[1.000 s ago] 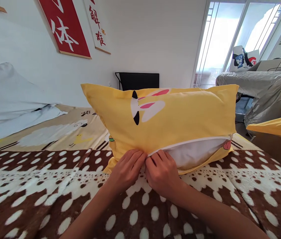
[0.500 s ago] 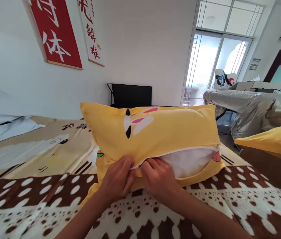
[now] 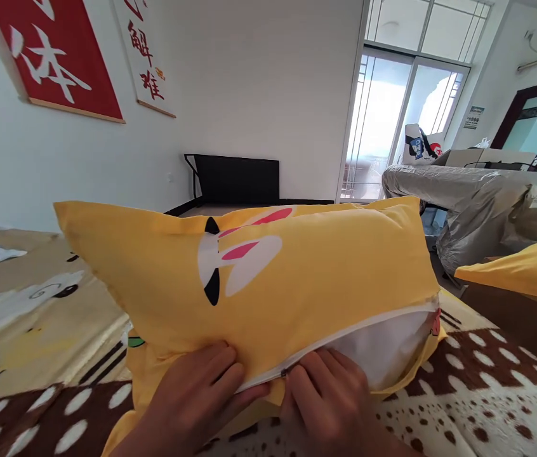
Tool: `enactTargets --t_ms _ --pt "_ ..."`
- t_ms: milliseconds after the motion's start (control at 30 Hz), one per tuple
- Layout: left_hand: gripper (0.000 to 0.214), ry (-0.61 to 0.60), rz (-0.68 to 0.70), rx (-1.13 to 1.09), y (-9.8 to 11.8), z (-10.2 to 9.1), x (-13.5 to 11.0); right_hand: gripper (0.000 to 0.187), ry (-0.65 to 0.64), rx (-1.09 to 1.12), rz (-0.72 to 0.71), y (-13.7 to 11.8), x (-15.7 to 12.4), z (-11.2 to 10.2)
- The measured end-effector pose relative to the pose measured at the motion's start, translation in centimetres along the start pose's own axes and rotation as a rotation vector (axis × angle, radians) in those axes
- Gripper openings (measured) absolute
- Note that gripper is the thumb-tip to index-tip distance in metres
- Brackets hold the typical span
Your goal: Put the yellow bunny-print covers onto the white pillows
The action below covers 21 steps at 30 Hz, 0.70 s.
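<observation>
A yellow pillowcase [image 3: 335, 266] with a printed white rabbit figure lies in front of me, its zipped side facing me. Through the open right part of the zipper [image 3: 364, 322], a white pillow [image 3: 387, 346] shows inside. My left hand [image 3: 197, 393] is closed on the pillowcase at the closed part of the zipper. Just right of the dark zipper slider [image 3: 284, 372], my right hand [image 3: 328, 397] is closed on the pillowcase edge. Its fingertips are partly hidden, so whether they touch the pull tab is unclear.
Beneath lies a brown-and-white spotted blanket [image 3: 482, 406], with a beige printed sheet [image 3: 25, 304] to the left. Another yellow pillow [image 3: 530, 270] sits at the right edge. Plastic-covered furniture [image 3: 468, 197] stands behind it, and a black panel [image 3: 237, 181] is by the far wall.
The pillowcase appears larger and closer, with both hands lower in view. The zipper slider stays between the hands, and the opening on the right still shows the white pillow.
</observation>
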<state>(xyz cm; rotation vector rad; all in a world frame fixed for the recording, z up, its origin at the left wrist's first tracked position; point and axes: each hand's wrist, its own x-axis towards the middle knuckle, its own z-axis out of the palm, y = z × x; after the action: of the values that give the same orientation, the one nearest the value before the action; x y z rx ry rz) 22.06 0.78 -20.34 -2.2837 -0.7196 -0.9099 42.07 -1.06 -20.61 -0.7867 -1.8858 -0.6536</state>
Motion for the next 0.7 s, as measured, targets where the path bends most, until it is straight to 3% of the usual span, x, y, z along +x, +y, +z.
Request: enactTargets --t_ms 167,300,533,633,700 --pt "0.035 -0.03 -0.049 -0.087 -0.4 -0.7 -0.1 0.019 -0.152 -0.042 -0.077 1.3 -0.4 -1.6" --pt "0.034 -0.075 -0.053 -0.128 -0.5 -1.2 0.4 0.015 -0.131 -0.002 -0.068 2.6 -1.1 -2.1" --pt "0.011 0.008 -0.014 0.207 4.1 -1.5 3.8 0.021 -0.064 0.173 -0.053 2.8 -1.7 -2.3" --pt "0.025 -0.032 0.013 0.161 5.7 -0.8 5.1 0.023 -0.058 0.167 -0.077 2.8 -1.8 -2.4" --pt "0.021 -0.082 0.001 0.111 5.9 -0.6 5.7 0.023 -0.061 0.162 -0.081 2.9 -1.9 -2.3"
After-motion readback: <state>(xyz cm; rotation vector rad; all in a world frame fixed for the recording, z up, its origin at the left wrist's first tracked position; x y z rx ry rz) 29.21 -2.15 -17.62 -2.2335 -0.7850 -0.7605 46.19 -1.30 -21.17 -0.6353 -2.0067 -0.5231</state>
